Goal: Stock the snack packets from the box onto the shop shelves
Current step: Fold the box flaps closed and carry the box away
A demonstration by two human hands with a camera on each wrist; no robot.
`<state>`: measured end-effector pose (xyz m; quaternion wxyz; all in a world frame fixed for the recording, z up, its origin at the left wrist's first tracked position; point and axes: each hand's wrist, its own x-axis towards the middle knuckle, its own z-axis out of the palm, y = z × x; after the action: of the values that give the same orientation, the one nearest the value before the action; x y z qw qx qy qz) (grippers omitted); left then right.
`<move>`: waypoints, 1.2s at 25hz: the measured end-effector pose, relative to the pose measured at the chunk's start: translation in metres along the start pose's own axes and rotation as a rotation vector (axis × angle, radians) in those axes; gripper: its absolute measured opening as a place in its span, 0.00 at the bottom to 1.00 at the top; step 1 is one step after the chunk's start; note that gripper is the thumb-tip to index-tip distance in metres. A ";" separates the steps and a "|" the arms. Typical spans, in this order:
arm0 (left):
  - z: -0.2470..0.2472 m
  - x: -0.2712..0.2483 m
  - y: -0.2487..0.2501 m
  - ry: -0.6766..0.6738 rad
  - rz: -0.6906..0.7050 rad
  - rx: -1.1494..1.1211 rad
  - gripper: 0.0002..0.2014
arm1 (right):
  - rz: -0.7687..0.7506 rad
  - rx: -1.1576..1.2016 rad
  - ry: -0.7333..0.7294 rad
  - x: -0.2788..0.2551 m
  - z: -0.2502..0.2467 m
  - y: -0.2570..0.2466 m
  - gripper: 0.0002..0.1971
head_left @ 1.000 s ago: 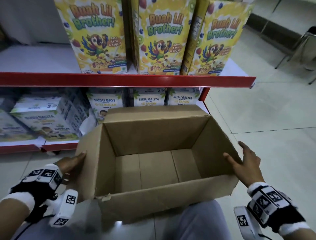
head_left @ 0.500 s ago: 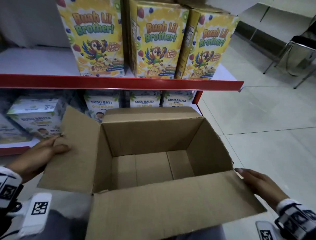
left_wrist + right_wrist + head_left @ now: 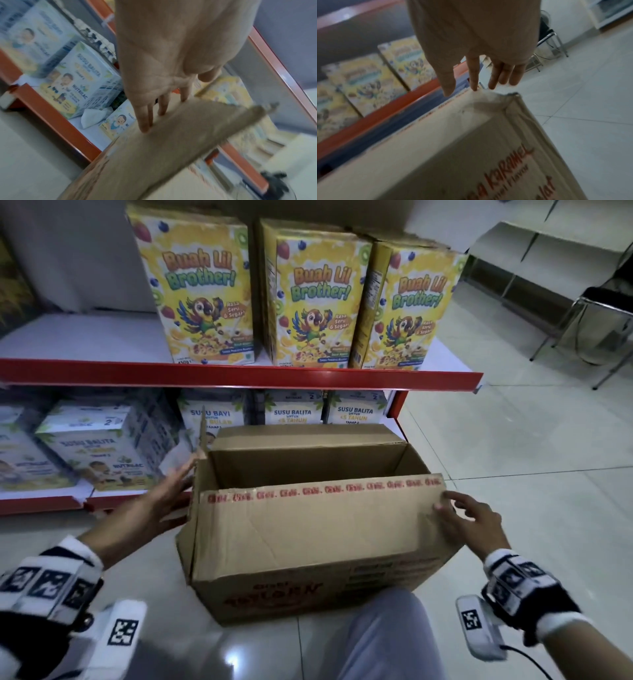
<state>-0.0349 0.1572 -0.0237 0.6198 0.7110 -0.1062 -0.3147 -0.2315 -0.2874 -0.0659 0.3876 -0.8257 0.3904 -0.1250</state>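
Down on the floor (image 3: 513, 457) in front of me sits the cardboard box (image 3: 308, 542), just before the lower shelf (image 3: 44, 501) and touching my knee (image 3: 387, 635) at its near side. My left hand (image 3: 164, 501) lies flat against the box's left wall, fingers (image 3: 145, 121) straight and pressing the side flap, gripping nothing. Beyond that hand, on the lower shelf, stand the pale milk cartons (image 3: 99, 446), with more of them behind the box's far edge. Along the front edge of the upper shelf (image 3: 239, 376) stand 3 yellow cereal boxes (image 3: 205, 292) side by side, the right 1 turned a little. The box's near flap (image 3: 318, 518) stands up toward me, a row of red print along its top edge; behind it I see only bare cardboard inside, and no packets that I can make out. My right hand (image 3: 472, 518) rests on the flap's right corner, fingers (image 3: 474, 75) relaxed and nearly straight, fingertips touching the edge without closing round it. A chair (image 3: 596, 313) stands well apart at the far right.
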 end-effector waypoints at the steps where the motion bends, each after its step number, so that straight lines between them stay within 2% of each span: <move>1: 0.012 0.002 0.000 0.007 0.044 0.125 0.21 | -0.018 -0.088 0.025 0.004 0.011 0.000 0.18; 3: 0.031 0.007 0.002 -0.011 0.132 0.329 0.23 | 0.036 -0.069 -0.011 0.010 0.027 -0.003 0.23; 7: 0.035 0.020 0.004 -0.087 0.160 0.435 0.29 | 0.106 -0.158 -0.026 0.017 0.034 0.003 0.34; 10: 0.035 0.039 0.000 -0.130 0.096 0.866 0.28 | 0.106 -0.215 -0.053 0.014 0.034 0.014 0.38; 12: 0.030 0.058 0.000 -0.064 0.073 1.044 0.24 | 0.080 -0.246 -0.052 0.012 0.037 0.020 0.39; 14: 0.024 0.079 0.005 0.120 0.041 0.946 0.25 | 0.067 -0.237 -0.047 0.013 0.038 0.025 0.40; 16: 0.017 0.103 0.009 0.275 -0.074 0.688 0.30 | 0.064 -0.190 -0.046 0.017 0.040 0.028 0.40; 18: 0.007 0.126 0.005 0.335 -0.160 0.461 0.29 | 0.049 -0.166 -0.036 0.020 0.042 0.032 0.40; 21: -0.009 0.148 -0.003 0.432 -0.229 0.281 0.22 | 0.035 -0.152 -0.025 0.022 0.044 0.037 0.39; 24: -0.009 0.152 -0.015 0.434 -0.202 0.099 0.20 | 0.018 -0.148 -0.013 0.022 0.044 0.039 0.38; 26: -0.007 0.144 -0.020 0.368 -0.155 -0.054 0.22 | 0.019 -0.139 -0.007 0.022 0.044 0.038 0.37; 28: -0.010 0.130 -0.020 0.276 -0.133 -0.113 0.26 | 0.018 -0.118 -0.002 0.019 0.043 0.038 0.34; 30: -0.016 0.114 -0.016 0.238 -0.131 -0.119 0.26 | 0.027 -0.068 0.007 0.015 0.041 0.039 0.30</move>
<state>0.0596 0.1122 -0.0740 0.6473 0.7107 0.0335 -0.2736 -0.2216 -0.2913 -0.1235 0.3597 -0.8326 0.4068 -0.1092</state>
